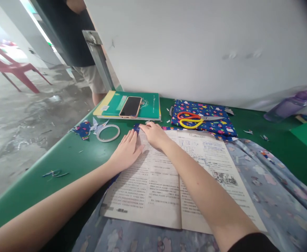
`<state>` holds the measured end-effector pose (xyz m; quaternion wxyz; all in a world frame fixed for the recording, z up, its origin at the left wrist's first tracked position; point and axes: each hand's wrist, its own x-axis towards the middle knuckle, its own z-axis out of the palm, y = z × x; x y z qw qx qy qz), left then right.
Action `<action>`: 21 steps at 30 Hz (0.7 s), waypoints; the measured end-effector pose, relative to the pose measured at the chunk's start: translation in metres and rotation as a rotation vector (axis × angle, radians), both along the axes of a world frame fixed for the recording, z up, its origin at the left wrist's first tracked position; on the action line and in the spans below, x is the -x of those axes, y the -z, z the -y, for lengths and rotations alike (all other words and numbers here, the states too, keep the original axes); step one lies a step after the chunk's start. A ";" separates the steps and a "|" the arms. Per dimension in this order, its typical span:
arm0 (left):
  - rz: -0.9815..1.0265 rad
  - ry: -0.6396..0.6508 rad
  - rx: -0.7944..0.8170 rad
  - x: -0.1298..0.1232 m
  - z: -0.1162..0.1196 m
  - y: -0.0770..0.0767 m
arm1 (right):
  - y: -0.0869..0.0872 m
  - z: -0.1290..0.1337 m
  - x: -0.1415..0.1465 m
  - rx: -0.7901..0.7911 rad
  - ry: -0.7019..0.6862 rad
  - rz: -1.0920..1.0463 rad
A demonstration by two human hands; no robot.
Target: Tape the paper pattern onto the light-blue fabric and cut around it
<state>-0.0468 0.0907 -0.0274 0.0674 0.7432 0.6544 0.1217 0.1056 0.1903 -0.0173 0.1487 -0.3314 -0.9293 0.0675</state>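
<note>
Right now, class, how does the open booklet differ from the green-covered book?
The open booklet shows printed pages; the green-covered book is closed. The left hand and right hand touch the open booklet, while a smartphone lies on the green-covered book. Both lie flat.

Two hands point(125, 149) point(155, 135), perhaps three books point(164, 206) point(152, 101) point(103, 105)
</note>
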 end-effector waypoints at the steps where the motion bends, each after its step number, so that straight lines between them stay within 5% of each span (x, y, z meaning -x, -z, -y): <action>1: 0.022 0.016 0.014 0.001 0.010 -0.003 | 0.000 0.000 0.000 -0.004 0.000 -0.002; 9: -0.052 0.121 0.072 0.018 0.079 -0.030 | 0.008 -0.005 0.000 -0.047 -0.059 0.001; 16: -0.218 -0.113 0.372 0.027 0.114 -0.051 | 0.013 -0.007 0.000 -0.069 -0.069 0.013; 21: -0.271 -0.085 0.570 0.019 0.132 -0.061 | 0.016 -0.009 0.000 -0.080 -0.071 0.005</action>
